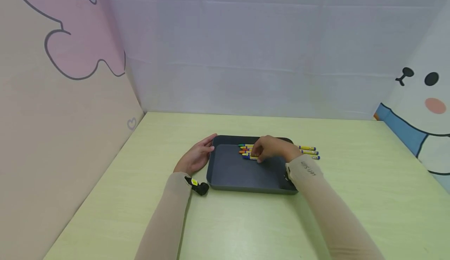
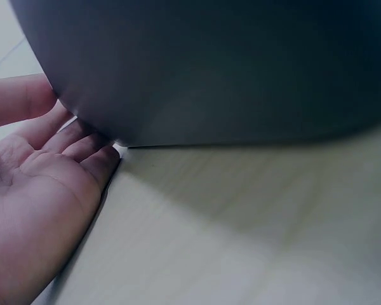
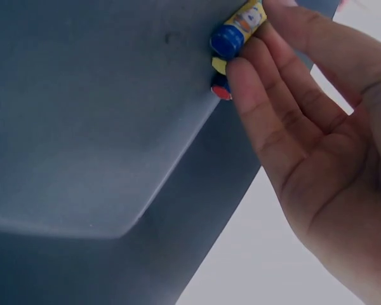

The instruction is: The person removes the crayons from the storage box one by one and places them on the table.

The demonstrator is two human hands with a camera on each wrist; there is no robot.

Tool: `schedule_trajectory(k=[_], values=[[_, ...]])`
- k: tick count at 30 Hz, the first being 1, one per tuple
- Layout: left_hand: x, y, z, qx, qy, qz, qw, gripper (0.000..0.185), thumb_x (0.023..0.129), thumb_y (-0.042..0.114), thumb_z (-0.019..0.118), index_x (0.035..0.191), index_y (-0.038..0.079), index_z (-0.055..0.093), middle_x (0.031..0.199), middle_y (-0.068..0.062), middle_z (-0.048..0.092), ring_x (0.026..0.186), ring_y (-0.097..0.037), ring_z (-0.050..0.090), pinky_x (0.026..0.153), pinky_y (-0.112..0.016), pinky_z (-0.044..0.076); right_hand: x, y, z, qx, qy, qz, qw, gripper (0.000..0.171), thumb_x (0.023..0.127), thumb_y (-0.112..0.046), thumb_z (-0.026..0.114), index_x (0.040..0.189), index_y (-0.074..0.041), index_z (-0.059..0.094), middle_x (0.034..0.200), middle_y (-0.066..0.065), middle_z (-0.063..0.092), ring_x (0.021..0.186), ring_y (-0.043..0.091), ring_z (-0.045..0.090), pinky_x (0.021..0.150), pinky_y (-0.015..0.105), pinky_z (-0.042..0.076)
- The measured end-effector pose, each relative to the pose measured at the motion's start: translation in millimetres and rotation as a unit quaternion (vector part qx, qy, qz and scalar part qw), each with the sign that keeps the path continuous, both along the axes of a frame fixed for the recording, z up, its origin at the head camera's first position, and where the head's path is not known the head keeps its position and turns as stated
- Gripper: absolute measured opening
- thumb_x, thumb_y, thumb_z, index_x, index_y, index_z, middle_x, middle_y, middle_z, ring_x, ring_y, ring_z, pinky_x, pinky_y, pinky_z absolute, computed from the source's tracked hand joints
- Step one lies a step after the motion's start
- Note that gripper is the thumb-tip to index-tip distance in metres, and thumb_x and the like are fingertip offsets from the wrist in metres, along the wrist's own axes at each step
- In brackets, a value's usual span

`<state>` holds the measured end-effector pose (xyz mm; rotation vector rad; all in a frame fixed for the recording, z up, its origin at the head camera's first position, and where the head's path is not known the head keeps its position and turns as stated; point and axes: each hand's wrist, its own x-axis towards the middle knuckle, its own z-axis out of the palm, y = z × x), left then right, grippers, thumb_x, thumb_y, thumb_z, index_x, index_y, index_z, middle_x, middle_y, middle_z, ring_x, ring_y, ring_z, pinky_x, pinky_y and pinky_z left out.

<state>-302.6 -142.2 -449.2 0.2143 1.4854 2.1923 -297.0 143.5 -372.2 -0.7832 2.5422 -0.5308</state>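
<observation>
A dark grey tray (image 1: 242, 178) lies on the table. My left hand (image 1: 195, 156) holds its left edge, thumb at the rim and fingers along the outer wall; in the left wrist view, the fingertips are hidden at the tray's edge. Inside the tray, several yellow-wrapped crayons lie side by side, among them a green-tipped crayon (image 1: 241, 145) and a red-tipped crayon (image 1: 243, 152). My right hand (image 1: 268, 147) reaches over them and pinches a blue crayon (image 3: 228, 39) between thumb and fingers. Next to it, in the right wrist view, shows a red crayon end (image 3: 221, 92).
Right of the tray, more yellow crayons (image 1: 311, 153) lie on the pale green table (image 1: 218, 225), partly hidden by my right wrist. A plain light wall (image 1: 228, 56) stands behind, and panels with cartoon figures flank the table.
</observation>
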Motion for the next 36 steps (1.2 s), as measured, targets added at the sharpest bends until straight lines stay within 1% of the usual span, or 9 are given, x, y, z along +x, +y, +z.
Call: schedule_trajectory(k=[4,8,12,16,21,24,28,31,36], values=[[0.4,-0.3,-0.5,-0.005,0.0,0.0,1.0,0.063,0.098,-0.009,0.033,0.155,0.013,0.016,0.163,0.001,0.0,0.147,-0.013,0.006,0.108,-0.024,0.027,1.4,-2.6,-2.4,0.005,0.008,0.003,1.0,0.022,0.082,-0.006,0.074,0.104,-0.011,0.073,0.095,0.001,0.068,0.084,0.012,0.061,0.075,0.03,0.052],[0.3,-1.0,-1.9,-0.006,-0.002,0.002,1.0,0.064,0.098,-0.009,0.034,0.155,0.013,0.017,0.163,0.001,-0.002,0.148,-0.013,0.0,0.117,-0.031,0.017,2.5,-4.0,-4.1,0.009,0.011,0.002,1.0,0.024,0.082,-0.007,0.074,0.105,-0.012,0.072,0.094,0.001,0.067,0.082,0.012,0.06,0.074,0.03,0.051],[-0.9,-1.3,-3.4,-0.001,-0.009,0.008,0.9999,0.063,0.098,-0.009,0.036,0.155,0.013,0.02,0.163,0.002,-0.003,0.148,-0.012,-0.003,0.12,-0.034,0.009,3.1,-4.2,-6.5,0.005,0.011,0.003,1.0,0.024,0.082,-0.007,0.074,0.106,-0.012,0.071,0.093,0.002,0.065,0.081,0.013,0.058,0.073,0.03,0.051],[-1.8,-1.5,-3.2,-0.001,-0.003,0.004,1.0,0.063,0.098,-0.009,0.036,0.155,0.012,0.018,0.163,0.001,-0.002,0.148,-0.012,-0.002,0.119,-0.032,0.011,3.6,-3.8,-8.9,-0.002,0.018,0.007,1.0,0.023,0.082,-0.005,0.073,0.104,-0.012,0.07,0.091,0.002,0.065,0.08,0.012,0.058,0.073,0.03,0.051],[-2.3,-2.1,-1.8,-0.005,0.009,-0.001,0.9999,0.064,0.098,-0.009,0.033,0.155,0.011,0.014,0.163,-0.002,0.0,0.148,-0.017,0.006,0.11,-0.025,0.026,5.4,-4.1,-9.9,-0.01,0.02,0.006,1.0,0.022,0.083,-0.003,0.072,0.104,-0.012,0.07,0.092,0.002,0.065,0.079,0.012,0.059,0.073,0.03,0.051],[-2.1,-2.0,-1.0,-0.004,0.005,-0.002,1.0,0.064,0.098,-0.009,0.033,0.155,0.011,0.014,0.163,-0.002,0.002,0.148,-0.017,0.009,0.105,-0.023,0.031,6.1,-4.5,-9.5,-0.009,0.019,0.003,1.0,0.022,0.083,-0.003,0.072,0.103,-0.012,0.071,0.092,0.002,0.066,0.08,0.012,0.059,0.074,0.031,0.051],[-2.3,-1.7,-1.3,0.001,0.002,-0.003,1.0,0.064,0.098,-0.009,0.034,0.155,0.011,0.015,0.163,-0.002,0.004,0.148,-0.018,0.012,0.104,-0.022,0.033,5.8,-4.4,-9.3,-0.007,0.016,0.0,1.0,0.022,0.084,-0.003,0.071,0.104,-0.013,0.07,0.093,0.002,0.066,0.08,0.013,0.059,0.074,0.032,0.052],[-2.3,-1.3,-1.2,0.002,0.003,-0.004,1.0,0.064,0.098,-0.01,0.033,0.155,0.012,0.015,0.163,-0.001,0.003,0.148,-0.017,0.01,0.109,-0.026,0.029,5.0,-3.4,-9.8,-0.01,0.012,-0.001,1.0,0.022,0.085,-0.002,0.069,0.104,-0.013,0.07,0.093,0.002,0.066,0.08,0.012,0.059,0.075,0.031,0.051],[-1.6,0.0,0.4,-0.001,-0.001,-0.005,1.0,0.063,0.098,-0.009,0.033,0.155,0.013,0.016,0.163,0.0,0.001,0.148,-0.015,0.008,0.11,-0.026,0.026,4.0,-2.1,-9.8,-0.009,0.008,0.001,1.0,0.022,0.086,-0.002,0.068,0.104,-0.013,0.071,0.093,0.002,0.066,0.079,0.012,0.058,0.074,0.031,0.051]])
